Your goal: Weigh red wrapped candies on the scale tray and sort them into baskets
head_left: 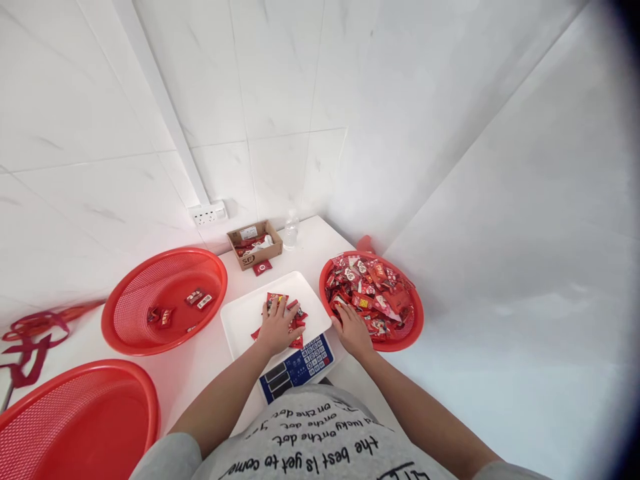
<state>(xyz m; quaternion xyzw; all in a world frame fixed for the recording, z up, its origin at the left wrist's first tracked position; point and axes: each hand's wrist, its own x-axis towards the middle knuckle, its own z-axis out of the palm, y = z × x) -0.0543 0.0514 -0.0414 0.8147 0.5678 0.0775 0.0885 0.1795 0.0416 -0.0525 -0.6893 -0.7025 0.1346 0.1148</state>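
Note:
My left hand [280, 327] lies over a small pile of red wrapped packets [277, 299] on the white scale tray [240, 310], its fingers spread. Beneath the tray's near edge shows the blue keypad panel [297, 367] of the scale. At the right, my right hand [353, 330] reaches across the near-left rim of a red basket [419, 327] heaped with red and pink packets [373, 287]. Its fingers are stretched out and touch the packets there; I see nothing gripped in them.
Left of the scale stands a red basket [117, 313] with a few packets in it. Another red basket [150, 400] is at the lower left, near red ribbons [37, 333]. Behind the tray are a cardboard box [263, 255], a single red packet [262, 267] and a clear bottle [291, 233].

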